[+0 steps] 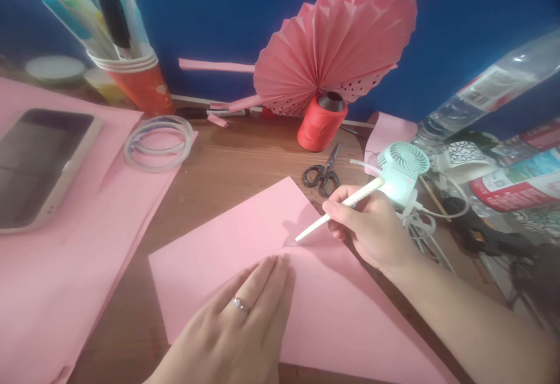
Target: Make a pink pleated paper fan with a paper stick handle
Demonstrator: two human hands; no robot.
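A sheet of pink paper (210, 250) lies at an angle on the wooden table in front of me. My left hand (236, 320), with a ring on one finger, rests flat on the sheet, its fingers stretched out. In my right hand (367, 226) is a slim white pen (319, 226), held in a writing grip and slanted down to the left. Its tip is at the paper, just beyond my left fingertips, by a short faint mark. Whether the tip touches the sheet I cannot tell. Small black-handled scissors (322, 173) lie just past the sheet's far corner.
A folded pink paper fan (336, 39) stands behind a red spool (322, 121). At left are a phone (44, 168) on more pink paper (52, 290), clear rings (158, 143) and a paper cup (140, 83) of pens. A mint handheld fan (401, 168), cables and plastic bottles (516, 180) crowd the right.
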